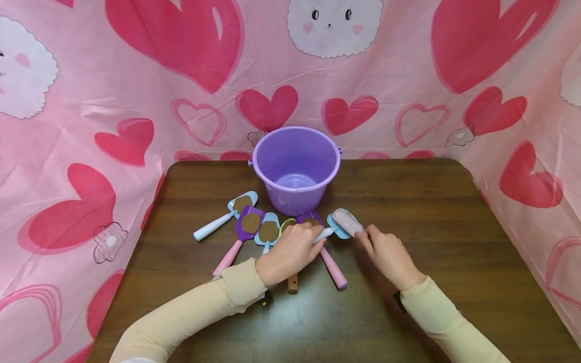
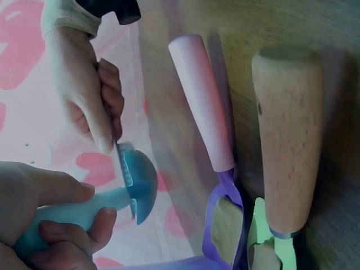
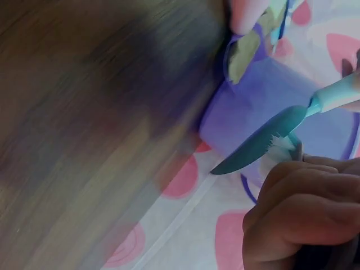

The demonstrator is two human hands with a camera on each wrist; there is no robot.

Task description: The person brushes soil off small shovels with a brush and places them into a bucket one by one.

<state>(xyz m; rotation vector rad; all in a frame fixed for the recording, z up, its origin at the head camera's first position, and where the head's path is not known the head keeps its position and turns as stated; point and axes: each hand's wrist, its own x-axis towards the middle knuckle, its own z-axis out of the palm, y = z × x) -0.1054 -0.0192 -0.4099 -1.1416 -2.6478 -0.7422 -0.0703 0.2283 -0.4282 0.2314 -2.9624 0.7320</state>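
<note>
My left hand (image 1: 290,252) grips the light blue handle of a small toy shovel (image 1: 324,234), held above the table with its blue blade pointing right. In my right hand (image 1: 390,257) is a small scrub brush (image 1: 347,222) with a pale translucent back. Its white bristles (image 3: 277,151) touch the blade, as the right wrist view shows. Below the left hand lie a purple shovel with a pink handle (image 1: 334,269) and a green-edged tool with a wooden handle (image 1: 292,284), partly hidden by that hand.
A purple bucket (image 1: 295,199) stands behind the hands. To the left lie a blue shovel (image 1: 213,226), a purple shovel with a pink handle (image 1: 228,256) and another blue shovel (image 1: 269,231), each with a brown patch on its blade. Heart-printed cloth (image 1: 268,108) hangs around the wooden table (image 1: 399,186).
</note>
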